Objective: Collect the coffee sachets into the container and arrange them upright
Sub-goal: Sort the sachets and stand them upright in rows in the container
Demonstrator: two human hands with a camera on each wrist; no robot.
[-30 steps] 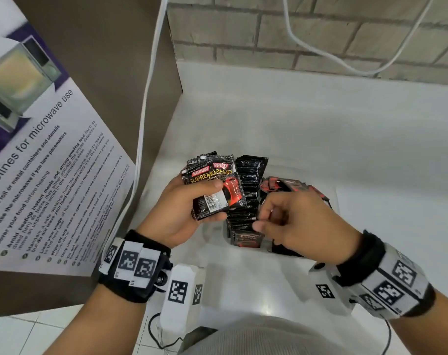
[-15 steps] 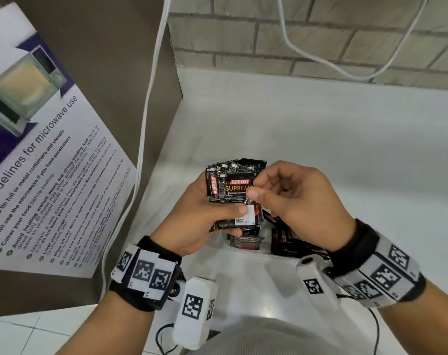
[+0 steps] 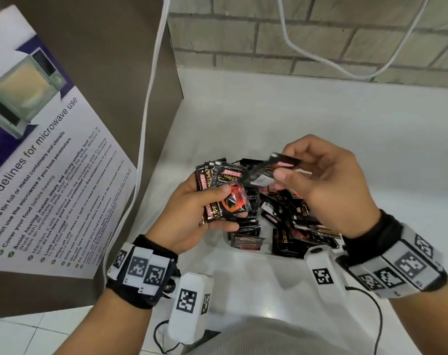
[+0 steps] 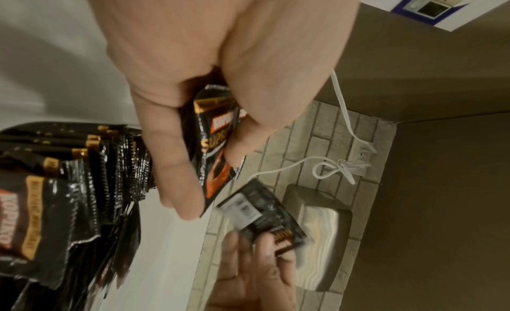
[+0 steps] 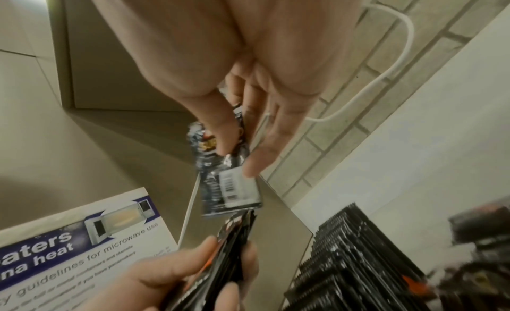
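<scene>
My left hand grips a small stack of black and red coffee sachets, thumb across the front one; the same stack shows in the left wrist view. My right hand pinches a single sachet just above and right of that stack, barcode side showing. Below both hands stands the clear container on the white counter. A row of sachets stands upright at its left side, and loose sachets lie jumbled at its right.
A microwave guideline poster hangs on the brown panel at left, beside a white cable. A brick wall with another looped cable runs behind the white counter. A metal dispenser shows on the wall in the left wrist view.
My right hand rose from the container to the left hand's stack, then drew one sachet up and to the right. The left hand shifted rightward with its stack.
</scene>
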